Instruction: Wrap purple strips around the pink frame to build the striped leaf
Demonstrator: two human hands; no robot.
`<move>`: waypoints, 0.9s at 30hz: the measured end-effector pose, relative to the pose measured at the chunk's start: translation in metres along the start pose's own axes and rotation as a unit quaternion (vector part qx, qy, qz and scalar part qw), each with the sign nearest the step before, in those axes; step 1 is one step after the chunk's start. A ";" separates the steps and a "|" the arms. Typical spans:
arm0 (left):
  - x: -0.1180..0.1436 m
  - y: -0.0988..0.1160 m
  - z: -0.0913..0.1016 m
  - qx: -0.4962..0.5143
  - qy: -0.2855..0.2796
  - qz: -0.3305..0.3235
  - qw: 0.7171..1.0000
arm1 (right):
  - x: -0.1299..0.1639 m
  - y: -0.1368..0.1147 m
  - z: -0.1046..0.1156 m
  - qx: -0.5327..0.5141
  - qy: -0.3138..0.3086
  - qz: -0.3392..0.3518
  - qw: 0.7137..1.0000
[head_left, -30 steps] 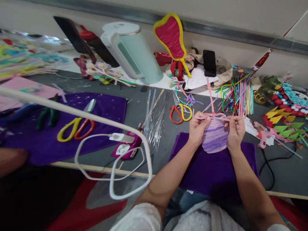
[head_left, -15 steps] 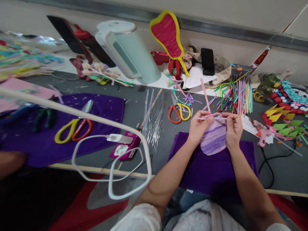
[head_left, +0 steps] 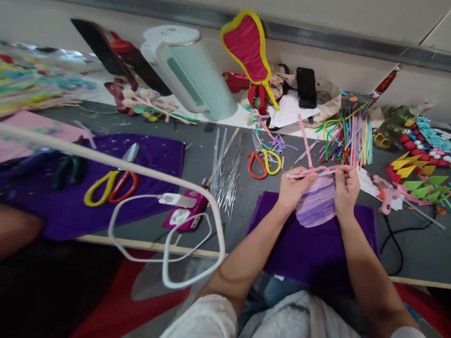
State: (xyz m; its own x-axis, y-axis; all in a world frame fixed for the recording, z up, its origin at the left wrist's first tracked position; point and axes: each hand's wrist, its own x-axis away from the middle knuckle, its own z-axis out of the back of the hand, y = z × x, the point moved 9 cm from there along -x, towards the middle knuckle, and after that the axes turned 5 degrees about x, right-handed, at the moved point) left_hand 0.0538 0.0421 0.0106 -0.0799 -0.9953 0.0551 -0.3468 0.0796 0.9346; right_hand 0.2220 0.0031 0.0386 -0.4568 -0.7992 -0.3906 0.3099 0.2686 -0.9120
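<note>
A small fan shape [head_left: 315, 204] striped in lilac and purple, seemingly of pipe cleaners, is between my hands above a folded purple cloth [head_left: 306, 253]. Its twisted pink stem [head_left: 304, 141] points away from me. A pale lilac pipe cleaner [head_left: 326, 173] lies across the piece near the stem. My left hand [head_left: 294, 186] is closed, pinching the piece and the lilac strip by the stem's base. My right hand [head_left: 346, 188] is closed too, its thumb and forefinger gripping the strip's other end at the piece's right edge.
Scissors [head_left: 265, 161] and thin wires [head_left: 229, 178] lie left of my hands. Cut pipe cleaners [head_left: 348, 136] and a pink glue gun [head_left: 386, 199] are to the right. A white cable [head_left: 221, 225] loops by a power strip [head_left: 188, 216]. Another person's arm [head_left: 17, 230] shows at left.
The view has shifted slightly. Both hands keep their hold, and the lilac pipe cleaner now stretches straighter across the striped piece, with my right fingers a little farther out.
</note>
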 end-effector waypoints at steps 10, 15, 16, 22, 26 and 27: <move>0.000 -0.006 0.000 0.043 -0.001 0.016 0.999 | -0.007 0.024 -0.014 -0.099 -0.146 -0.125 0.976; 0.000 -0.006 -0.003 0.058 -0.018 0.032 0.998 | -0.009 0.024 -0.013 -0.104 -0.157 -0.125 0.974; 0.000 -0.006 -0.004 0.053 -0.023 0.032 0.998 | -0.009 0.024 -0.012 -0.105 -0.150 -0.128 0.975; 0.003 0.000 -0.008 0.002 -0.049 0.011 0.999 | -0.007 0.024 -0.007 -0.115 -0.090 -0.145 0.979; 0.004 0.005 -0.012 -0.008 -0.067 -0.017 0.998 | -0.005 0.025 -0.003 -0.123 -0.061 -0.163 0.977; 0.004 0.004 -0.012 -0.006 -0.069 -0.015 0.998 | -0.005 0.025 -0.003 -0.130 -0.055 -0.166 0.976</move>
State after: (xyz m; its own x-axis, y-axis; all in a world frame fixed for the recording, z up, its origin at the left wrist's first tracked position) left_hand 0.0632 0.0373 0.0188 -0.1978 -0.9800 -0.0202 -0.3403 0.0494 0.9390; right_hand 0.2301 0.0154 0.0172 -0.3985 -0.9149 -0.0645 -0.0695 0.1002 -0.9925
